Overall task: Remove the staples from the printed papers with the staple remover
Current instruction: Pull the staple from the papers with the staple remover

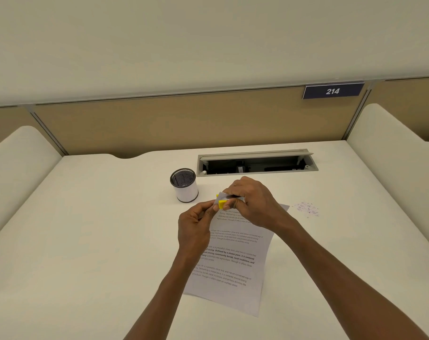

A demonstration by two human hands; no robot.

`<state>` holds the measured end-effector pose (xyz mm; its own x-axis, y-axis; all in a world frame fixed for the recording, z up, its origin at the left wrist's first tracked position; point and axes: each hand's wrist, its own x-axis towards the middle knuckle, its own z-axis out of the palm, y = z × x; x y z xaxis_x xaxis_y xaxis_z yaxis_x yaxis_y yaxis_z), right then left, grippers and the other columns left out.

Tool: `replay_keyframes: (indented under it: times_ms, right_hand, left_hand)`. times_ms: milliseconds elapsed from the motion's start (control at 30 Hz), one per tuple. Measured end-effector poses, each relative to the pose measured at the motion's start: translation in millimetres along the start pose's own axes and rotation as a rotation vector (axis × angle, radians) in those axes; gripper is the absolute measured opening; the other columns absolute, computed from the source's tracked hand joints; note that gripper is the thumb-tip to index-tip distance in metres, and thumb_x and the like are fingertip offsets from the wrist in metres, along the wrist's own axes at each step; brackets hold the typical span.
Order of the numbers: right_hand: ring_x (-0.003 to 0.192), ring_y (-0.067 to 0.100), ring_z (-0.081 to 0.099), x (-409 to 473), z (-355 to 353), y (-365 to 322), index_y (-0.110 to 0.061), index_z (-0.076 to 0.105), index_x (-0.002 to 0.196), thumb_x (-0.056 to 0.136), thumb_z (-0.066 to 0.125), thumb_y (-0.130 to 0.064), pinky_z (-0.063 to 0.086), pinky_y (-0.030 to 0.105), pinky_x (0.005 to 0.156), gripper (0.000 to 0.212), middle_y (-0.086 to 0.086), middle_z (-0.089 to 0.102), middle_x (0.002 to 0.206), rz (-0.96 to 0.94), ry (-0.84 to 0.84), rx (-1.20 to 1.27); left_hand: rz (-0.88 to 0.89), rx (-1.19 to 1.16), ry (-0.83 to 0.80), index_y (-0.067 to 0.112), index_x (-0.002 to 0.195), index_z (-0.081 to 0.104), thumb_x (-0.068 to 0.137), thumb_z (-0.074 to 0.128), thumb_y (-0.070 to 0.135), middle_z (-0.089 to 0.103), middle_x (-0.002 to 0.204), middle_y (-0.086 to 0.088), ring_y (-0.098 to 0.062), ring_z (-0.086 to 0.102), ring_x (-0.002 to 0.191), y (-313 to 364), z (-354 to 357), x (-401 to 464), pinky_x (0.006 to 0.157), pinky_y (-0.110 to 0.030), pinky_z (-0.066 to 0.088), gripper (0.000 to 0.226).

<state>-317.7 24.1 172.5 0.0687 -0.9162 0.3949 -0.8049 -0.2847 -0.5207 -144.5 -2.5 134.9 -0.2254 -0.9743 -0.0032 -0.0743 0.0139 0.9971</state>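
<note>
Staple remover [223,201] — in right hand [251,201]

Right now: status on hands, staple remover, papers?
Right hand grips yellow staple remover at papers' top corner. Left hand pinches that corner. Mesh cup close behind, not blocking.

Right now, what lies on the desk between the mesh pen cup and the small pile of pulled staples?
In the head view, between the pen cup and the staple pile: both hands, the right hand on the yellow staple remover, and the papers' top corner.

Desk count — few items
Two hands [196,224] [251,200], one staple remover [222,203], one printed sheet [233,261], one mesh cup [185,185] — one scatter of scraps [306,209].
</note>
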Motion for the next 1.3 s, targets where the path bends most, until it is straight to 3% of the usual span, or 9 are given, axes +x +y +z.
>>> replay_keyframes:
  times_ms: [933,1067,1200,1300]
  right_hand:
    - [0.075,0.022,0.06,0,9,5,-0.011,0.077,0.099,0.088,0.056,-0.032,0.05,0.037,0.065,0.031,0.006,0.075,0.092,0.021,0.026,0.045]
    - [0.078,0.019,0.056,-1,9,5,-0.016,0.076,0.103,0.088,0.057,-0.037,0.045,0.034,0.067,0.032,0.002,0.072,0.091,0.055,0.002,0.084]
    - [0.086,0.016,0.048,0,8,6,-0.018,0.07,0.114,0.087,0.062,-0.043,0.039,0.031,0.074,0.038,0.001,0.063,0.095,0.119,-0.111,0.096]
    - [0.09,0.013,0.045,-1,11,11,-0.013,0.062,0.127,0.088,0.066,-0.036,0.035,0.019,0.074,0.045,0.004,0.062,0.104,0.151,-0.126,0.076]
  left_hand:
    - [0.014,0.009,-0.002,0.024,0.098,0.078,0.093,0.071,0.016,0.079,0.09,0.005,-0.002,0.071,0.081,-4,1,1,0.071,-0.013,0.051,0.012]
    - [0.008,0.014,0.013,0.026,0.097,0.078,0.093,0.071,0.017,0.079,0.088,0.006,-0.001,0.07,0.078,-3,0,-1,0.066,-0.011,0.049,0.012]
    - [-0.034,0.021,0.014,0.026,0.099,0.076,0.094,0.07,0.02,0.079,0.086,0.007,-0.007,0.073,0.079,-6,-4,0,0.066,-0.018,0.052,0.011]
    - [-0.057,0.027,0.012,0.023,0.107,0.074,0.097,0.065,0.021,0.079,0.091,0.004,-0.017,0.075,0.085,-10,-9,0,0.071,-0.03,0.058,0.013]
